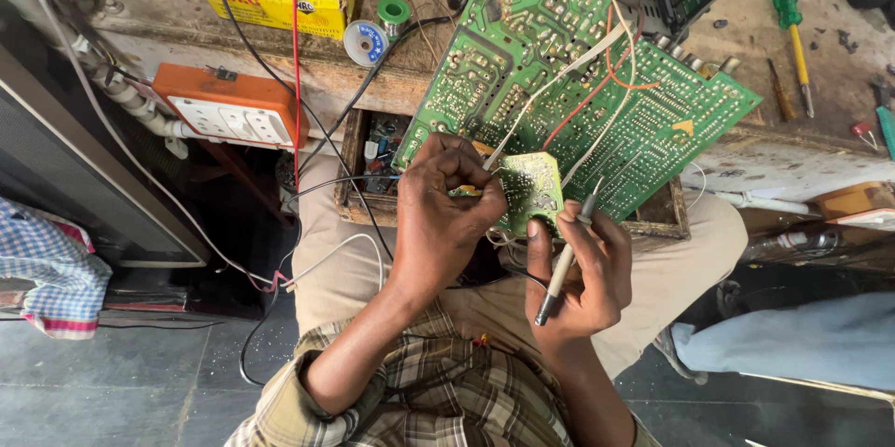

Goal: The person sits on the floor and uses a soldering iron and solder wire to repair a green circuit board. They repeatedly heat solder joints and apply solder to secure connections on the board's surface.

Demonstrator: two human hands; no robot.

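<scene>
So the small green board (530,188) sits over the lap, just off the big circuit board's (569,83) lower edge. Left hand (446,214) pinches its left side. Right hand (583,270) grips a probe (567,261), long axis tilted up, tip just right of it.

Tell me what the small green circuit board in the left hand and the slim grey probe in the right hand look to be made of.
The small green circuit board looks like rigid laminate with a matte green coating, dotted with dull silver solder points. The slim grey probe seems to be a smooth plastic barrel with a darker tip at each end, probably metal at the working tip, though that is too small to tell. The left hand pinches the board; the right hand holds the probe.
</scene>
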